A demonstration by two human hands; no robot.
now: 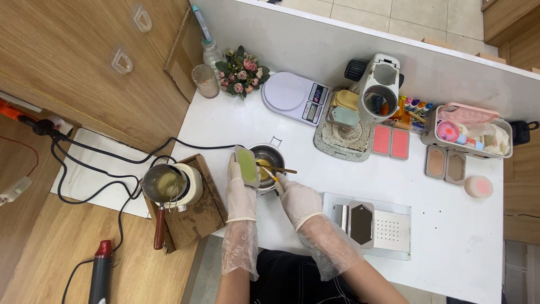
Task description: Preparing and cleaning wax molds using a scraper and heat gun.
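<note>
My left hand (240, 190), in a clear glove over a white one, holds a small rectangular mould (247, 166) with green filling, tilted up beside a small metal pot (269, 156) of yellow liquid. My right hand (298, 198), gloved the same way, grips a thin stick (270, 173) whose tip reaches into the pot. A second stick (283, 169) lies across the pot's rim. Both hands sit at the near edge of the white table (450, 225).
A saucepan on a small heater (169, 186) stands on a wooden board at the left, with black cables and a red-black heat gun (101, 270) on the floor. A metal tray (374, 225), pink moulds (391, 142), a scale (295, 97), flowers (242, 72) and a storage basket (469, 132) surround the hands.
</note>
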